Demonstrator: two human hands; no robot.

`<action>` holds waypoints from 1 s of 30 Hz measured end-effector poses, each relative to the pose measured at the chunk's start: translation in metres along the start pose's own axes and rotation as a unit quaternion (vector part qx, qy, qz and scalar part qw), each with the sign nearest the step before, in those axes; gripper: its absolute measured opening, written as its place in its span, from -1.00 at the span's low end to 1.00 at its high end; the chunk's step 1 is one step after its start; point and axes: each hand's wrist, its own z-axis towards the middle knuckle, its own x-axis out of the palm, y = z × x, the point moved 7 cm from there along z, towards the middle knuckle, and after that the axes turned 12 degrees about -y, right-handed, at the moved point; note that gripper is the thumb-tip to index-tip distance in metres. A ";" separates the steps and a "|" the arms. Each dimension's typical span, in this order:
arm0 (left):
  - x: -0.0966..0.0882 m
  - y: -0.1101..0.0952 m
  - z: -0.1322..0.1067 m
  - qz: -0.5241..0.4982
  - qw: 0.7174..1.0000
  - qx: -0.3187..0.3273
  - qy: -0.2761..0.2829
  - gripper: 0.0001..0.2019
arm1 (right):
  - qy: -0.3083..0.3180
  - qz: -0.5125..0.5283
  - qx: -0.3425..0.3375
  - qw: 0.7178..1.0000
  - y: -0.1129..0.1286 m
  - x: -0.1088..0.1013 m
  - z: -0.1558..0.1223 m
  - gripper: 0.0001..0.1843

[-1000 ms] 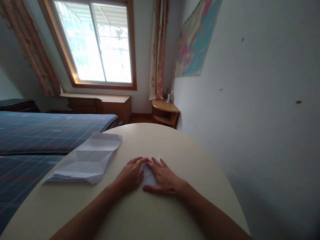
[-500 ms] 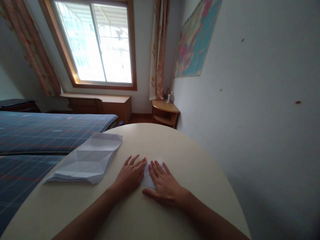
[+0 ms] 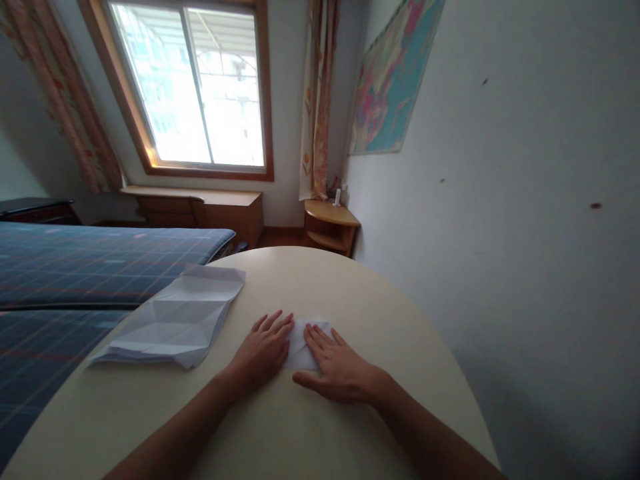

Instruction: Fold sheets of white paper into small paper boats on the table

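Sliding the right hand [image 3: 337, 367] away from the creased sheets [image 3: 165, 317], across the folded paper [image 3: 299, 355] right of them on the counter [image 3: 390, 320], baring more of it and likely smoothing its fold, keeping the left hand [image 3: 264, 347] nearer those sheets, with both grips unclosed.

A bare left hand [image 3: 264, 348] and bare right hand [image 3: 340, 368] touch a small folded white paper [image 3: 299, 350]; creased white paper sheets [image 3: 173, 320] lie to its left.
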 end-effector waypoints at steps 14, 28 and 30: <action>0.003 -0.003 -0.002 -0.036 0.999 0.025 0.010 -0.54 | -0.084 -0.040 0.060 0.994 -0.056 -0.015 0.015 -0.17; -0.006 -0.001 -0.003 -0.045 0.999 0.024 0.005 -0.55 | -0.273 0.135 0.065 0.950 -0.072 -0.034 0.028 -0.76; -0.010 -0.004 -0.001 -0.048 0.999 0.025 -0.008 -0.56 | -0.284 0.181 0.089 0.937 -0.073 -0.032 0.029 -0.74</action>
